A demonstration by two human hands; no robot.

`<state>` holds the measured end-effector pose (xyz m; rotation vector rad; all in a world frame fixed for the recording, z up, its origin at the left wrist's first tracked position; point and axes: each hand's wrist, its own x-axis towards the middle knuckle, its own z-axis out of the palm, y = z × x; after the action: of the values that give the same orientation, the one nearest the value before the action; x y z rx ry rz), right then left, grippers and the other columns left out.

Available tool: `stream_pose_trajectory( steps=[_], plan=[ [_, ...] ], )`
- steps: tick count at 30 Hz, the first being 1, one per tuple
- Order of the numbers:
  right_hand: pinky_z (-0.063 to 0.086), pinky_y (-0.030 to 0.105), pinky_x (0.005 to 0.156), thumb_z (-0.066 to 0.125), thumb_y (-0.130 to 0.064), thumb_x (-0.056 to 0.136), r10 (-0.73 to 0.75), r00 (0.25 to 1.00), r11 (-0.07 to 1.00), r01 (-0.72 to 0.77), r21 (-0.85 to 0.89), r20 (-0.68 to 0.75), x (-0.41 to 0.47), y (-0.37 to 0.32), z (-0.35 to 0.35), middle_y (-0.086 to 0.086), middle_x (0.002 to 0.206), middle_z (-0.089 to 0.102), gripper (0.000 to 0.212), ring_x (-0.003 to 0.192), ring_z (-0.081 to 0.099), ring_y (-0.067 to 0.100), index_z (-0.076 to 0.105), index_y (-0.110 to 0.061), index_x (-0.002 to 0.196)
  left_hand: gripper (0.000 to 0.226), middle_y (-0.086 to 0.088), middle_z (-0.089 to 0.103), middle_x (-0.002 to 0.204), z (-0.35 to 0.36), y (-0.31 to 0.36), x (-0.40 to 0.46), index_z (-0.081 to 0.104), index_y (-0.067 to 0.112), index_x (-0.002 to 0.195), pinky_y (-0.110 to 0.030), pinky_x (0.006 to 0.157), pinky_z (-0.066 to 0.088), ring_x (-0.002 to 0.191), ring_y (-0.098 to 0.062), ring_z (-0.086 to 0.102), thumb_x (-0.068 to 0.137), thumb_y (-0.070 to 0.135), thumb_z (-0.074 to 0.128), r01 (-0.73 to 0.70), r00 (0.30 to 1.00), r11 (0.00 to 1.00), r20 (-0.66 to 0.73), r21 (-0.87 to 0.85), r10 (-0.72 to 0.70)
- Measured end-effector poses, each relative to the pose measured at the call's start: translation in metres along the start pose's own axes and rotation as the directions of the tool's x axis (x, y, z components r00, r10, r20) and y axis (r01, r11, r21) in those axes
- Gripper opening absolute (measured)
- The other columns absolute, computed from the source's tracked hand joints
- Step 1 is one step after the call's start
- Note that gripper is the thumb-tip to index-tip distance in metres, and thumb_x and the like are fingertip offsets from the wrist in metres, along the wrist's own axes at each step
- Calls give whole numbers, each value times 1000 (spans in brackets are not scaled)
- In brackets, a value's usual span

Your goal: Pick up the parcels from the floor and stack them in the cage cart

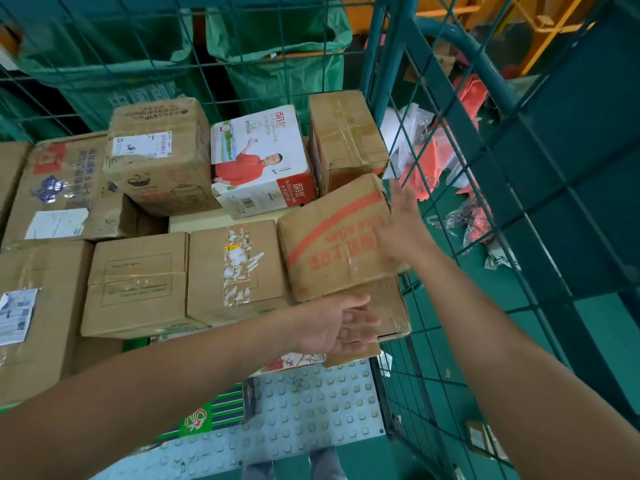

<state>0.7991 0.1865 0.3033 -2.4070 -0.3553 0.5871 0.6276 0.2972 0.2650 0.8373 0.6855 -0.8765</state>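
Note:
Inside the teal wire cage cart (446, 140) several cardboard parcels are stacked. A brown box with red stripe and red print (329, 233) lies tilted on top at the right, resting on a lower brown box (388, 306). My right hand (403, 223) is open, fingers straight, at that box's right side. My left hand (337, 323) is open, palm up, just below its near edge, in front of the lower box. A white and red printed box (258, 157) stands behind. Neither hand holds anything.
More brown boxes (138, 282) fill the cart's left and middle. The cart's studded floor plate (311, 403) shows at the near side. Green sacks (277, 57) hang beyond the back mesh. Loose orange and white bags (443, 154) litter the green floor to the right.

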Motion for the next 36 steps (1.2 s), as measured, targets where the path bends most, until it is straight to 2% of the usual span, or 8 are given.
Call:
stream_pose_trajectory(
  steps=[4,6,10,14,19,24,31,36],
  plan=[
    [29,47,123,50,-16,98,159,970,952,-101,-289,185,-12,42,47,17,170,7,82,152,24,39,3,-15,166,34,-10,67,132,-26,15,-2,58,18,129,-40,103,55,115,-27,67,98,31,65,-43,980,995,-191,85,59],
    [30,44,123,52,-18,100,253,928,929,-155,-337,272,-22,59,68,14,172,2,83,153,24,37,1,-15,165,32,-8,67,125,-41,16,0,58,20,129,-36,95,58,106,-25,68,100,30,65,-38,964,997,-260,72,55],
    [28,43,122,50,-13,100,331,876,922,-221,-317,352,-26,83,88,5,173,-7,84,155,24,33,-2,-21,165,34,-8,62,121,-66,17,7,58,22,128,-34,84,60,98,-24,67,97,32,69,-14,936,996,-349,88,43],
    [32,45,122,56,-24,100,283,899,953,-225,-200,335,-20,84,89,-4,172,1,82,152,31,34,7,-24,166,34,-7,59,127,-76,21,14,59,24,129,-36,87,60,104,-26,65,97,32,70,-8,921,994,-387,111,51],
    [28,48,121,54,-27,97,257,898,963,-206,-177,356,-20,85,93,-12,172,-4,78,156,20,33,15,-29,164,40,-5,55,133,-79,24,17,55,24,135,-37,92,59,119,-28,62,98,33,68,-14,917,989,-393,148,72],
    [34,55,120,54,-46,76,278,919,948,-309,75,279,-36,85,88,-14,168,17,94,148,34,31,16,-37,162,37,-5,56,134,-74,23,6,56,25,135,-32,81,58,101,-20,64,100,34,66,-25,908,975,-403,219,114],
    [45,54,111,64,-54,76,375,879,754,-474,455,295,-71,76,86,-2,151,49,65,126,55,25,46,-46,138,29,-4,57,134,-57,11,-21,59,28,131,-35,91,56,97,-17,62,102,31,60,-65,888,927,-403,369,222],
    [45,48,114,58,-30,104,339,896,548,-435,714,286,-134,42,90,0,148,52,50,128,55,23,42,-26,151,27,-1,58,131,-50,-12,-56,56,33,128,-34,92,57,106,-19,60,102,33,61,-72,913,875,-321,478,250]
  ],
)
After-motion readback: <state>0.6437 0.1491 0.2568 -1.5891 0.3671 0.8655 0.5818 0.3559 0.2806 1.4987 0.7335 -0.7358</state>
